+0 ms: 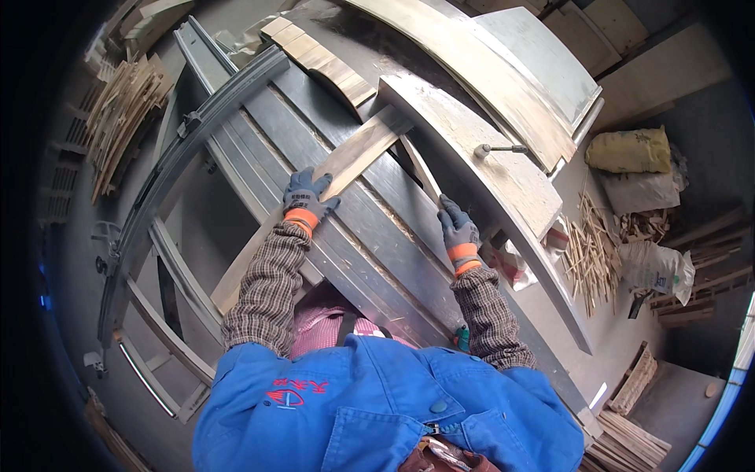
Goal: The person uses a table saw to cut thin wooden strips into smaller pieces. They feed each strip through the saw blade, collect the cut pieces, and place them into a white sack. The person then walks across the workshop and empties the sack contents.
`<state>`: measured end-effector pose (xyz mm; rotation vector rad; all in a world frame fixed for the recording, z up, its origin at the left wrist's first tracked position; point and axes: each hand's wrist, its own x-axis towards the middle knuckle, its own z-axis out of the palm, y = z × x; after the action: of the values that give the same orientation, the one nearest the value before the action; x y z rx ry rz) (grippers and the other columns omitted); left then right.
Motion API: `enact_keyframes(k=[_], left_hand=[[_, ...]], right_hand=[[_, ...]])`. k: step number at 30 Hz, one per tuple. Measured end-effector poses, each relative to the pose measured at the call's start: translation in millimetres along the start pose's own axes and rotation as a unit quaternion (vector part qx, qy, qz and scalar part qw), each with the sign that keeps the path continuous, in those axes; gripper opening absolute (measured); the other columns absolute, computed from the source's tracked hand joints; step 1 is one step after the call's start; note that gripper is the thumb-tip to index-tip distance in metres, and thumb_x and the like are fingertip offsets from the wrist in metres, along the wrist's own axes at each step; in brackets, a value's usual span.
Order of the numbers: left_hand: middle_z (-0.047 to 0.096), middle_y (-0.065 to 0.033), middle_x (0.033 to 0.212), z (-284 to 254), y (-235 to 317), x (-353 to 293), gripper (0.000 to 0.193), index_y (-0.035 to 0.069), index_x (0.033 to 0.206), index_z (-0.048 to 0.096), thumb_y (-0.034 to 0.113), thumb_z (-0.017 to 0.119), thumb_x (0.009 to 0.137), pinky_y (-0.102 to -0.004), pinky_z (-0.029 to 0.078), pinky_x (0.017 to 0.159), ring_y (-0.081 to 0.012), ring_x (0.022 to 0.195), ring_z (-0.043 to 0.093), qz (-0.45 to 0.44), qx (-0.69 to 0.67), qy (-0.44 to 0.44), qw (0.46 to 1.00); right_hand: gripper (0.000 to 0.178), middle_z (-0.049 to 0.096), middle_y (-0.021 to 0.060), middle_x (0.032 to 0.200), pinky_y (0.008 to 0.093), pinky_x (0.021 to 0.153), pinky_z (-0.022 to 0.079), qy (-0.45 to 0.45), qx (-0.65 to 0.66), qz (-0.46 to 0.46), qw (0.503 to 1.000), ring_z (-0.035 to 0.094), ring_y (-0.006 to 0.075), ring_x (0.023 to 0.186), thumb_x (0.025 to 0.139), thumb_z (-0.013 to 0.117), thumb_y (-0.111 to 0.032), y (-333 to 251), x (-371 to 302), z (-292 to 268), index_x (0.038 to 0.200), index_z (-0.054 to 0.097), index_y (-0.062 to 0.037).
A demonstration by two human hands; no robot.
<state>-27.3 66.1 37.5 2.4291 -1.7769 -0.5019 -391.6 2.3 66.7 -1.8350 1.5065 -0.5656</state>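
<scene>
A long pale wooden board [358, 153] lies slantwise across the grey metal saw table [393, 185], its far end against the tall fence [472, 149]. My left hand [309, 195], in a grey glove with an orange cuff, grips the board near its middle, fingers over the top. The board's near part passes beneath my left forearm. My right hand [459, 226], gloved alike, is closed on the near end of a thin wooden stick [422, 169]. The stick points away from me beside the fence, its tip close to the board's far end. No blade can be made out.
Left of the table runs a metal sliding frame [169, 149]. A row of short wooden pieces [318, 59] lies at the table's far edge. A small handled tool [499, 149] rests on the dusty fence top. Wood strips [591, 256] and sacks [629, 151] crowd the right-hand floor.
</scene>
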Motion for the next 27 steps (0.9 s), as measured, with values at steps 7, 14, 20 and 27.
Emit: enact_keyframes(k=[7,14,20,27], left_hand=[[0.045,-0.0159,0.149,-0.6,-15.6,12.2,0.068,0.026,0.136,0.064,0.055,0.078,0.075,-0.0430,0.032,0.118,-0.0355,0.136,0.039,0.004,-0.020,0.022,1.000],[0.044,-0.0166,0.151,-6.1,-32.5,30.4,0.069,0.028,0.136,0.064,0.055,0.078,0.074,-0.0436,0.031,0.118,-0.0355,0.138,0.038,-0.003,-0.004,0.027,1.000],[0.042,-0.0155,0.153,-21.0,-41.1,43.9,0.068,0.030,0.138,0.063,0.055,0.078,0.076,-0.0435,0.029,0.120,-0.0353,0.140,0.036,-0.022,0.010,0.007,1.000],[0.039,-0.0152,0.156,-26.0,-62.6,59.2,0.070,0.030,0.140,0.061,0.053,0.079,0.076,-0.0438,0.028,0.121,-0.0364,0.144,0.033,-0.045,0.018,0.004,0.999]], right_hand=[[0.038,0.068,0.0146,0.126,0.0362,0.097,0.052,0.006,-0.021,-0.035,0.999,0.067,0.0292,0.113,0.096,0.063,-0.023,-10.0,12.4,7.1,0.133,0.065,-0.0134],[0.037,0.070,0.0178,0.116,0.0421,0.090,0.054,0.037,-0.021,-0.052,0.998,0.068,0.0351,0.101,0.096,0.062,-0.030,-10.4,28.8,29.8,0.133,0.066,-0.0216],[0.037,0.070,0.0168,0.117,0.0425,0.091,0.054,0.031,-0.038,-0.069,0.996,0.067,0.0352,0.105,0.097,0.061,-0.031,-20.2,48.1,40.1,0.133,0.066,-0.0217],[0.038,0.070,0.0153,0.122,0.0400,0.096,0.052,-0.006,-0.049,-0.028,0.998,0.066,0.0339,0.110,0.097,0.061,-0.033,-46.7,65.5,48.5,0.132,0.066,-0.0210]])
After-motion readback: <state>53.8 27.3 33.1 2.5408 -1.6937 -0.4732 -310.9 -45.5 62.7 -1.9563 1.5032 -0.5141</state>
